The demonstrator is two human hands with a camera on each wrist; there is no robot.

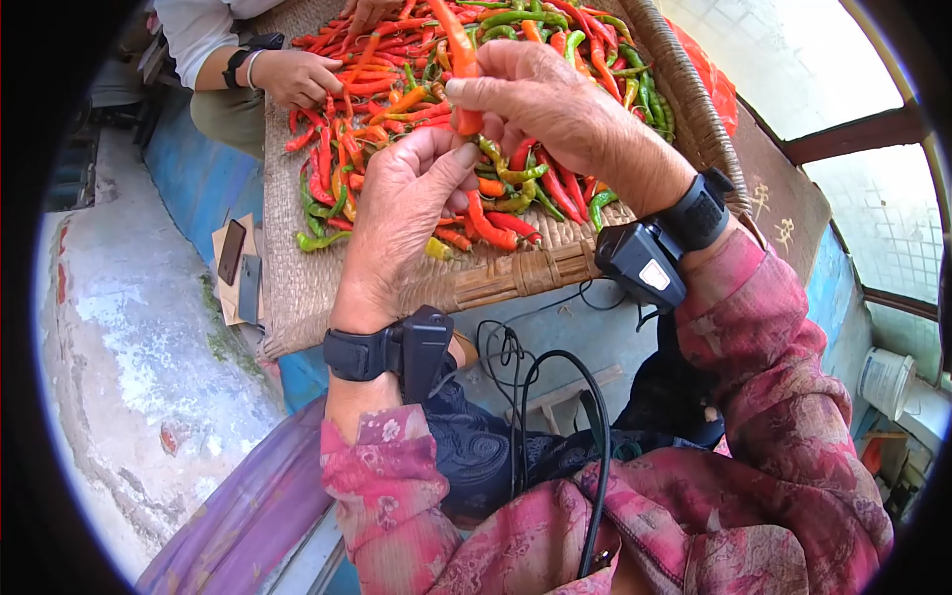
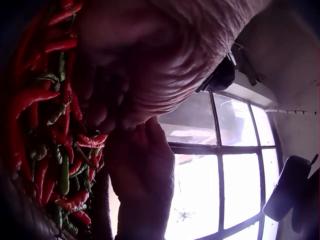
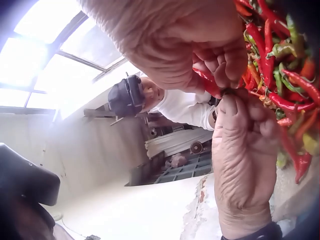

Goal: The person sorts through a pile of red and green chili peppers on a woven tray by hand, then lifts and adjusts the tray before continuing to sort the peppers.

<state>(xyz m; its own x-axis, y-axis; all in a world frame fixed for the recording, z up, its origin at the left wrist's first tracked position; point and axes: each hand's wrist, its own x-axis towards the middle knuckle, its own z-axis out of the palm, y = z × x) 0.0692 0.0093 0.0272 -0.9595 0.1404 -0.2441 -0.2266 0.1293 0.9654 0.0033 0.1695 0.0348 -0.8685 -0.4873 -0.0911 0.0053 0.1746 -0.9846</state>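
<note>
My right hand [image 1: 560,104] grips an orange-red chili pepper [image 1: 458,48] above the heap, its long end pointing up and away. At the lower end of that pepper, the thumb and fingertip of my left hand [image 1: 407,198] pinch its stem end. In the right wrist view the red pepper [image 3: 207,82] runs between both hands, with a dark bit of stem at the left fingertips. The left wrist view shows both hands close together, their fingertips in shadow. Beneath them lies a heap of red, orange and green chili peppers [image 1: 506,223].
The peppers lie on a woven tray [image 1: 347,288] with a raised rim [image 1: 526,273]. Across it, another person's hand [image 1: 297,79] reaches into the peppers. Two phones [image 1: 230,253] lie on a board at left. Black cables [image 1: 511,357] hang below the rim; a white bucket [image 1: 886,382] stands right.
</note>
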